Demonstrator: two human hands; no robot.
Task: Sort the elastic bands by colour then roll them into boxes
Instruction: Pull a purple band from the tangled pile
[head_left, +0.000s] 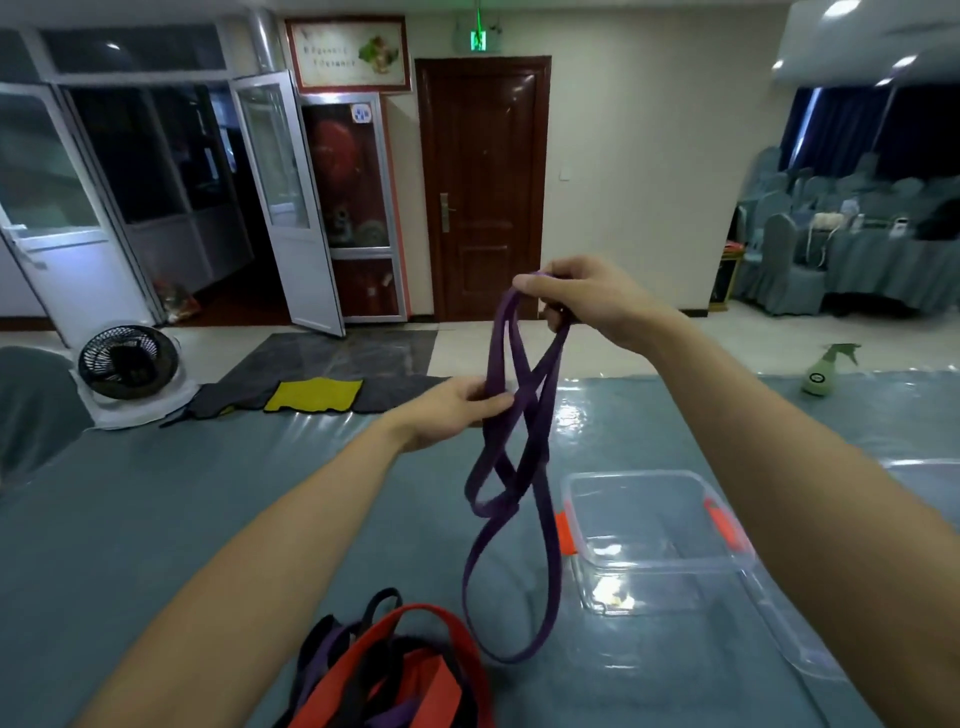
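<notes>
A long purple elastic band (524, 467) hangs in twisted loops above the table. My right hand (582, 301) grips its top end, held high. Lower down, my left hand (457, 408) pinches the band's strands at mid-height. The band's lowest loop reaches down near the tabletop. A pile of red, black and purple bands (395, 670) lies at the near edge, between my forearms. A clear plastic box (660, 540) with orange clips stands open on the table to the right of the hanging band, with nothing visible inside.
The table (208, 519) has a blue-grey cover under glossy plastic. A green spray bottle (826, 369) stands at the far right. On the floor beyond the table lie a fan (127, 364) and a yellow mat (311, 395). Covered chairs stand at the right.
</notes>
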